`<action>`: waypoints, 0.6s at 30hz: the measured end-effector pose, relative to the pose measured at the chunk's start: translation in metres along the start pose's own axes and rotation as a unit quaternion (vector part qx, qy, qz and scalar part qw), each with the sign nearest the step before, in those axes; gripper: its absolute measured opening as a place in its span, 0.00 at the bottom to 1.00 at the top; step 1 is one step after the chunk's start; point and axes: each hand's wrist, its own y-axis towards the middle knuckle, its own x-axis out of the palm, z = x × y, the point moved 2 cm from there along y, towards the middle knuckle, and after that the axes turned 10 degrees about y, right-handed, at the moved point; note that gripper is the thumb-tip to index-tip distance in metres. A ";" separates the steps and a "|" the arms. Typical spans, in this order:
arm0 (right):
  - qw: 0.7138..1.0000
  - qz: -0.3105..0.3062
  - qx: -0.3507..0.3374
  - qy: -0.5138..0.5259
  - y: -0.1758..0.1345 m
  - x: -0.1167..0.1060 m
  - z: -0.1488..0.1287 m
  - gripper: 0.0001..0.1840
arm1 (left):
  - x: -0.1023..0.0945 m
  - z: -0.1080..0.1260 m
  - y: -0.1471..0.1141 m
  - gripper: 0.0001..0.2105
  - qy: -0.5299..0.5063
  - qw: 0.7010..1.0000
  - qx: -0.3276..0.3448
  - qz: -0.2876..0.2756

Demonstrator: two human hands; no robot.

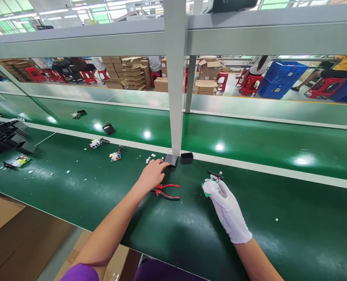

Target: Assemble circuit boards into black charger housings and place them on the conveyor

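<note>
My bare left hand reaches over the bench with its fingers stretched forward and apart. Its fingertips touch the near edge of a black plastic casing, and the thumb stays off it. A second black casing, open at the top, stands just to the right. Beneath my left hand lie pliers with red and black handles; their jaws are hidden by the hand. In a white glove, my right hand grips a small circuit board covered in white filler, with a black end piece hanging on by wires.
Several loose circuit boards lie to the left on the green bench. A pile of black casings is at the far left. White crumbs are scattered about. A metal post rises behind the casings. Cardboard sits below the front edge.
</note>
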 end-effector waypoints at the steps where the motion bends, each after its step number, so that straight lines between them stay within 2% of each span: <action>1: 1.000 0.006 -0.017 -0.013 -0.001 0.001 0.001 0.31 | -0.002 0.000 0.000 0.16 -0.035 0.999 -0.001 -0.005; 3: 0.995 0.026 -0.079 -0.056 -0.005 0.002 0.000 0.28 | -0.003 0.005 -0.005 0.14 -0.198 0.979 -0.017 -0.032; 4: 0.990 0.035 -0.112 -0.076 -0.007 0.002 -0.001 0.28 | 0.000 0.009 -0.009 0.16 -0.313 0.948 -0.028 -0.055; 6: 0.982 0.035 -0.158 -0.098 -0.013 0.003 -0.005 0.26 | 0.010 0.021 -0.018 0.20 -0.526 0.842 -0.053 -0.110; 8: 0.983 0.007 -0.162 -0.091 -0.019 0.005 -0.010 0.26 | 0.024 0.034 -0.027 0.22 -0.640 0.748 -0.074 -0.162; 9: 0.984 -0.006 -0.156 -0.082 -0.023 0.006 -0.013 0.25 | 0.032 0.040 -0.031 0.22 -0.671 0.713 -0.085 -0.186; 11: 0.987 -0.027 -0.144 -0.069 -0.028 0.009 -0.018 0.26 | 0.047 0.051 -0.038 0.24 -0.707 0.663 -0.101 -0.224; 13: 0.988 -0.040 -0.133 -0.068 -0.031 0.011 -0.020 0.26 | 0.059 0.059 -0.043 0.27 -0.718 0.646 -0.093 -0.243; 14: 0.989 -0.045 -0.124 -0.070 -0.032 0.012 -0.020 0.26 | 0.063 0.061 -0.045 0.28 -0.715 0.651 -0.081 -0.243; 18: 0.993 -0.060 -0.064 -0.077 -0.034 0.013 -0.014 0.28 | 0.070 0.062 -0.050 0.30 -0.664 0.715 -0.030 -0.215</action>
